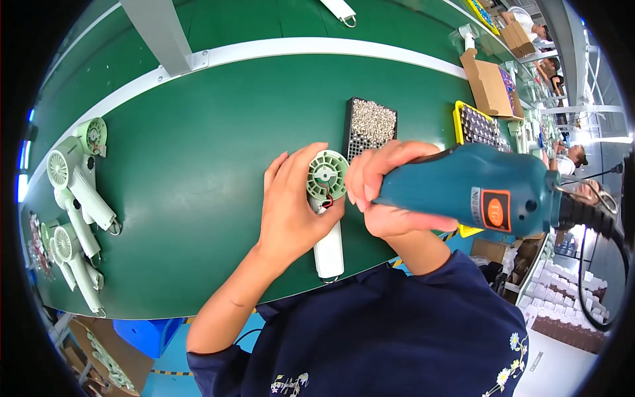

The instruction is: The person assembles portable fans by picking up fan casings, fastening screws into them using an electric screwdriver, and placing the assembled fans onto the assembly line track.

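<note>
My left hand [291,198] is closed round a handheld fan near the table's front edge. Its round, pale green head [327,173] lies open, with ribs and red and black wires inside, and its white handle [329,251] points toward me. In my right hand [390,182] is a teal electric screwdriver [456,188], held nearly level with its cable end to the right. The screwdriver's tip is hidden behind my fingers, right beside the fan head; whether it touches cannot be seen. Just beyond both hands stands a black screw tray [347,126] filled with small silvery screws.
Several green-and-white handheld fans [86,198] lie piled at the table's left end. A yellow tray [458,122] of dark round parts and an open cardboard box [486,83] stand at the right. A black cable [589,264] hangs from the screwdriver. Other people sit farther right.
</note>
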{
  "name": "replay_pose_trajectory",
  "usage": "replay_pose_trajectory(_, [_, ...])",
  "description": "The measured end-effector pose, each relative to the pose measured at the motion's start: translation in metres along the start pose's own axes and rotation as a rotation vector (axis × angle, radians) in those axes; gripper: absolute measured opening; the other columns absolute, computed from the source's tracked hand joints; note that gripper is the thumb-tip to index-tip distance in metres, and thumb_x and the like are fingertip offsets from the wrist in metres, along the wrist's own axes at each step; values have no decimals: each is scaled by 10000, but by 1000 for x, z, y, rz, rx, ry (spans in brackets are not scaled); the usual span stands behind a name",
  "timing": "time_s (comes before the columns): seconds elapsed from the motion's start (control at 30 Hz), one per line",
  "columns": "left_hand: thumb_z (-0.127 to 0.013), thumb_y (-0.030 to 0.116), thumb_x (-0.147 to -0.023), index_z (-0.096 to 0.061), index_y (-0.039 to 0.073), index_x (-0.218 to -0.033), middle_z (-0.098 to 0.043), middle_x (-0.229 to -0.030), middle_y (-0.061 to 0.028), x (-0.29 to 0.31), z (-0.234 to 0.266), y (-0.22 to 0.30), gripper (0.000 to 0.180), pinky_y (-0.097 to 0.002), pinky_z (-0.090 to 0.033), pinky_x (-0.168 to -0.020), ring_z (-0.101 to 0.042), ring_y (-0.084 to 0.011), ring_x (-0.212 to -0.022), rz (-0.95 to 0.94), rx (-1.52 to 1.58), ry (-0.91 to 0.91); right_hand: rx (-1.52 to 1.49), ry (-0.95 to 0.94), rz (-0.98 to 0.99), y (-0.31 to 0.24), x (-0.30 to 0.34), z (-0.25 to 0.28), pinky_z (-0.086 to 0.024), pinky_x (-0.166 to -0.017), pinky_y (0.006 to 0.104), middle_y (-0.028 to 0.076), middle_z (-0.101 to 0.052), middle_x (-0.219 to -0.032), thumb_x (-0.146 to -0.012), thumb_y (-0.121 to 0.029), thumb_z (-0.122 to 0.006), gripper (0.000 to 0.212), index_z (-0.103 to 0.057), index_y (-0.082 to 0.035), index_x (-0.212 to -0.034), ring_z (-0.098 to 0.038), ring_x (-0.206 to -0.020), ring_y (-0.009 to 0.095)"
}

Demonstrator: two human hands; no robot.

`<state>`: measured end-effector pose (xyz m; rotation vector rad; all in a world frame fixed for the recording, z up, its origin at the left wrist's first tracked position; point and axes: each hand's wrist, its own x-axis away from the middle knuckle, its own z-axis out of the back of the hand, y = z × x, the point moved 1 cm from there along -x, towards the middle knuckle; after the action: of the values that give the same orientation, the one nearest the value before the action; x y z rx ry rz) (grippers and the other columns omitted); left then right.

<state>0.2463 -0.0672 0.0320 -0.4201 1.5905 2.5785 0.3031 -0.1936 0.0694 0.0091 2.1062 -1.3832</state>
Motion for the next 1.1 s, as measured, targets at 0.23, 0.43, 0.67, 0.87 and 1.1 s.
replay_pose_trajectory(0.23, [-761, 101, -652, -522, 78, -1257, -596, -1205, -80, 1, -1, 1, 651, -427, -338, -1046, -499, -333, -1151, 38, -65, -42, -373, 29, 177, -48, -26, 24, -455, -446, 318, 56, -538, -731, -646, -908, -467, 1012, -423, -111, -1268, -513, -486, 190])
replay_pose_trajectory(0.43, [-752, 100, -658, -500, 51, -1263, -595, -1184, -114, 3, -7, 1, 657, -434, -343, -1032, -541, -300, -1098, 42, -73, 3, -267, 267, 128, -17, -33, 63, -414, -384, 304, 53, -491, -653, -655, -944, -352, 1001, -408, -127, -1229, -457, -409, 160])
replay_pose_trajectory(0.67, [-817, 274, -672, -466, 21, -1292, -548, -1249, -131, -2, -2, 3, 756, -465, -297, -1046, -525, -312, -1139, 60, -82, -74, -130, 257, 214, 1, -24, 74, -388, -377, 286, 19, -496, -687, -713, -914, -326, 917, -431, -155, -1217, -447, -415, 128])
replay_pose_trajectory(0.87, [-815, 290, -675, -455, 14, -1311, -541, -1257, -154, -3, -1, 2, 781, -473, -278, -1058, -518, -325, -1148, 26, -105, -108, -191, 298, 187, 11, -26, 67, -426, -379, 302, 71, -489, -639, -648, -940, -360, 990, -384, -89, -1153, -462, -405, 167])
replay_pose_trajectory(1.1, [-808, 188, -671, -536, -5, -1225, -540, -1256, -165, 1, 3, -6, 647, -455, -372, -997, -508, -354, -1153, -15, 67, 73, -53, 377, 45, 13, -24, 63, -429, -403, 302, 66, -498, -644, -654, -935, -371, 992, -375, -85, -1165, -468, -420, 161])
